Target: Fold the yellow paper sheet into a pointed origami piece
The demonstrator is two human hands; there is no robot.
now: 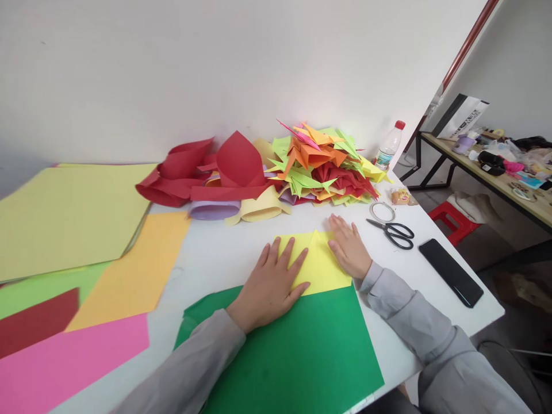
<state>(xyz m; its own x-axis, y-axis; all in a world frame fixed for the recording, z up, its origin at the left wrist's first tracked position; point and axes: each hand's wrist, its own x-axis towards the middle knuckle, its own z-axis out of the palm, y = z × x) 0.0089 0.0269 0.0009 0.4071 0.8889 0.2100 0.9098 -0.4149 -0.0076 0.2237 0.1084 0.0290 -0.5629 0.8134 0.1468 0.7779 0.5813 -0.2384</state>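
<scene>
A folded sheet of yellow paper point(321, 270) lies on the white table, partly over the far edge of a larger green sheet point(302, 356). My left hand point(272, 284) rests flat on the yellow paper's left part, fingers spread. At its upper right edge is my right hand point(348, 247), fingers stretched out and pressing on the paper. Between the two hands a small pointed corner of the yellow paper shows at the far edge. Beneath my left palm, part of both sheets is hidden.
Left lie large paper sheets point(73, 218) in several colours. Along the wall sit rolled red papers point(239, 161) and a pile of folded paper shapes point(319, 164). Scissors point(394, 233), a tape roll point(382, 212), a black phone point(451, 271) and a bottle point(389, 146) stand or lie right.
</scene>
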